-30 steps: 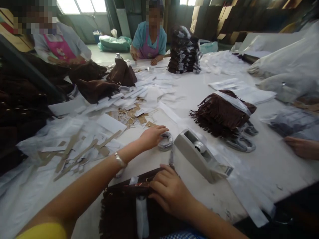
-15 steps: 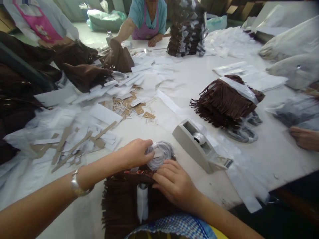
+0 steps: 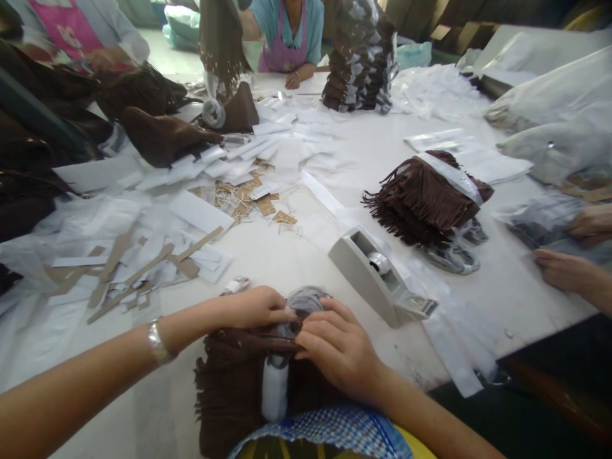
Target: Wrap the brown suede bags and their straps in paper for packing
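Observation:
A dark brown fringed bag lies at the table's near edge, with a white wrapped piece on its front. At the bag's top edge, my left hand has its fingers closed; what they pinch is too small to tell. My right hand grips the right part of that same top edge, fingers bent over it. A coil wrapped in clear plastic sits just beyond the bag, between both hands and partly hidden by them.
A grey tape dispenser stands right of my hands. Behind it lies a stack of brown fringed bags. Card strips and paper cover the left. Another person's hands are at the right edge. People work across the table.
The wrapped coil has dropped lower behind the bag's edge, and my left hand has moved down slightly toward the bag's opening. Across the table, a person has lifted a brown bag.

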The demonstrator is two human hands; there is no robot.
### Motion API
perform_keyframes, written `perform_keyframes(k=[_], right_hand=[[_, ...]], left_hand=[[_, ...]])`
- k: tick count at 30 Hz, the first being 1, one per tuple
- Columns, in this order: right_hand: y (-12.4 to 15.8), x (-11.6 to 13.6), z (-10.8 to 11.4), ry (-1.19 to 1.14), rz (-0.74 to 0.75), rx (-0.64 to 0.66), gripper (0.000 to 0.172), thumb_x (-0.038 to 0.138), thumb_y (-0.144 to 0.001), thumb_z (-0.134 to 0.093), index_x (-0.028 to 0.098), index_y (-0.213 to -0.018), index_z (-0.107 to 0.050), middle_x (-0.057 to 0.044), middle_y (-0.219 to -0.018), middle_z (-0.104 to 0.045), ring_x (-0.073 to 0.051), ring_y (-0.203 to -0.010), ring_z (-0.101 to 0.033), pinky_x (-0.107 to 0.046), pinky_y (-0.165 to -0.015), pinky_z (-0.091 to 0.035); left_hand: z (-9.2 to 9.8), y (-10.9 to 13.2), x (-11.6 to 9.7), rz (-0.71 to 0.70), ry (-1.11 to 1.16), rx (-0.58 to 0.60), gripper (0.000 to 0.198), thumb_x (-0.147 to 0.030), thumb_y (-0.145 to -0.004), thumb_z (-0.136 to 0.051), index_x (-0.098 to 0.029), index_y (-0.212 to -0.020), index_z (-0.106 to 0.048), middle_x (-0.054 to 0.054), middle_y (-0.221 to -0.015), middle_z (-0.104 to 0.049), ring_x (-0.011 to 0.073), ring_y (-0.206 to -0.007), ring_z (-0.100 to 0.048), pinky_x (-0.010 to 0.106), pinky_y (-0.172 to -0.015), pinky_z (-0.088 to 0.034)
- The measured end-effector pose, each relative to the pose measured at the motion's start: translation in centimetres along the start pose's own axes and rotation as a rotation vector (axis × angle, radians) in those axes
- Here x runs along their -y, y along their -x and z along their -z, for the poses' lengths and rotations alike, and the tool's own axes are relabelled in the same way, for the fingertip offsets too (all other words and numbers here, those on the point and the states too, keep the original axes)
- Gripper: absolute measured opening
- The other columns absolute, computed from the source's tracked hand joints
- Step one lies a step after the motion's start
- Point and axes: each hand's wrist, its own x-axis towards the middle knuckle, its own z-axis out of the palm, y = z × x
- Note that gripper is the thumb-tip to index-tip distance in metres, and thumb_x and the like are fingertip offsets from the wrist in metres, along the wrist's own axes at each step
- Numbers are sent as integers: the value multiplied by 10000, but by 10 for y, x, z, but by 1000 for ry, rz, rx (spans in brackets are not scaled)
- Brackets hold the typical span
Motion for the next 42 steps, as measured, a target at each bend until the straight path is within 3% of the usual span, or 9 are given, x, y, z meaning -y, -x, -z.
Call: perform_keyframes(k=[5,10,13,17,22,24,30,35,42], right_hand=[[-4,2,5,-15,44,80,45,193,-935,-608,181,-971,-632,-19,-909,-719,-140,-848,-626,-342,-1000,-449],[-3,2,8,-11,64,138,74,231,-935,-619,178,-986,-627,-28,-877,-701,-143,-818,-621,-342,-954,-472],[-2,1,10,-8,67,170,77,231,-936,-617,167,-979,-630,-35,-860,-696,-151,-796,-611,-336,-881,-491],[-5,-1,16,1,52,165,70,183,-949,-581,156,-989,-632,-46,-881,-705,-155,-804,-614,-322,-817,-497],[-15,-8,15,7,44,115,88,195,-954,-576,178,-1024,-626,-36,-905,-717,-147,-829,-629,-328,-852,-491],[-20,-9,11,-17,34,123,65,230,-951,-590,190,-991,-623,-22,-880,-713,-139,-823,-633,-347,-939,-474],[-19,-7,13,-85,-75,123,107,269,-923,-614,199,-1003,-601,-48,-1014,-712,-178,-1003,-643,-431,-1086,-399],[-8,-6,22,-118,-167,140,216,289,-868,-675,215,-1050,-585,-56,-980,-709,-201,-968,-652,-445,-1023,-470],[-11,-6,20,-104,3,87,144,123,-895,-559,207,-1010,-585,-26,-923,-737,-154,-944,-683,-414,-1082,-427]], left_hand=[[-4,4,-8,-94,-181,-287,560,-468,-870,-589,-232,-1368,-496,28,-854,-731,219,-755,-658,281,-668,-451],[4,5,-17,-244,-60,-336,467,-550,-919,-520,-269,-1285,-592,58,-1163,-685,200,-939,-666,270,-829,-481],[5,4,-16,-330,-18,-261,486,-495,-959,-480,-326,-1415,-478,37,-1147,-686,182,-950,-664,250,-848,-473],[12,9,-13,-287,-80,-225,395,-454,-965,-469,-284,-1282,-630,58,-1065,-707,211,-923,-662,265,-834,-470],[19,7,-15,-370,341,186,325,-413,-936,-535,-244,-1170,-685,-20,-1139,-719,202,-1041,-637,229,-885,-452],[14,-3,-16,-384,368,214,306,-373,-945,-511,-218,-1136,-692,-18,-1105,-724,187,-1004,-640,226,-869,-455],[-5,-16,-18,-199,-100,-163,276,-371,-886,-553,-179,-772,-714,49,-823,-685,173,-709,-610,255,-651,-429],[0,-6,-14,-232,-74,-84,189,-372,-754,-673,-226,-870,-644,-1,-775,-675,172,-670,-610,242,-568,-390],[-7,-18,-21,-188,-278,-361,338,-170,-780,-522,-182,-1117,-533,80,-949,-680,246,-809,-663,307,-644,-446]])
